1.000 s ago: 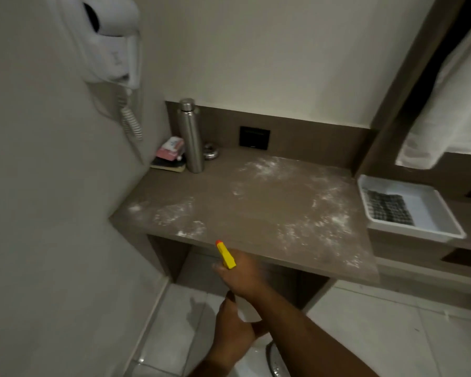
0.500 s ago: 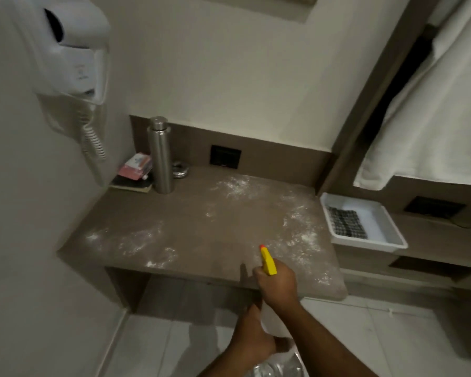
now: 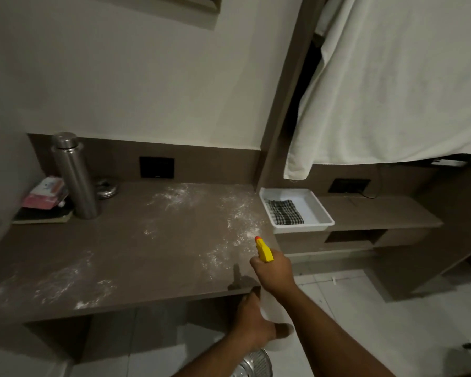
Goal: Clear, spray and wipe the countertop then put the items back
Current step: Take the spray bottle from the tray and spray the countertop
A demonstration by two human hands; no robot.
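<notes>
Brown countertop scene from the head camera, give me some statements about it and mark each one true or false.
1. The right hand grips a spray bottle with a yellow nozzle. True.
2. The brown countertop is wiped clean. False: white powder is scattered over it.
3. The tall steel flask stands upright at the back left. True.
4. The white rectangular tray is empty. False: a black-and-white checked cloth lies in it.
5. The left hand rests on the steel flask. False: it is low at the counter's front edge, far from the flask.
</notes>
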